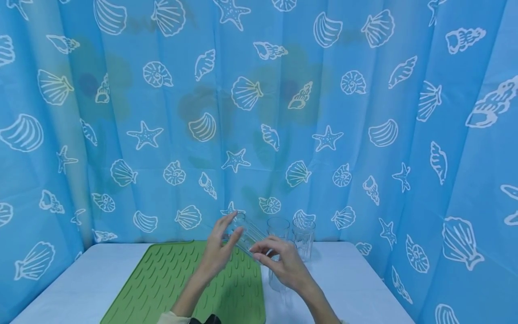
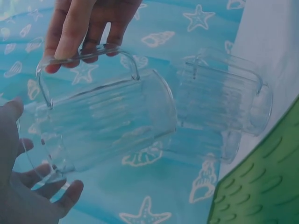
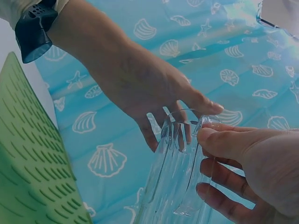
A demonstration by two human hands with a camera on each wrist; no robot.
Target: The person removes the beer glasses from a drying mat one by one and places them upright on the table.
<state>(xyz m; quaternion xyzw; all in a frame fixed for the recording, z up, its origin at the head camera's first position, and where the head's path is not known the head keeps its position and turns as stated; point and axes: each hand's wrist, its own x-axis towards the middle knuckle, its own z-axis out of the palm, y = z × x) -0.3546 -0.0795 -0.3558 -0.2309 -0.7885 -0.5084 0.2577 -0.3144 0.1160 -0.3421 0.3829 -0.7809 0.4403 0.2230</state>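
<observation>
A clear glass mug (image 1: 252,235) with ribbed sides is held tilted in the air, above the far right part of the green mat (image 1: 182,279). My right hand (image 1: 285,265) grips its handle (image 2: 93,55), thumb and fingers bent around it. At the mug's other end is my left hand (image 1: 218,249), its fingers (image 3: 152,135) spread loosely about the glass. Whether the left fingertips touch the mug is hard to tell through the clear glass.
More clear glass mugs (image 1: 304,238) stand on the white table (image 1: 344,283) to the right of the mat, partly behind my right hand. A blue curtain (image 1: 251,135) with white shell prints surrounds the table at the back and sides.
</observation>
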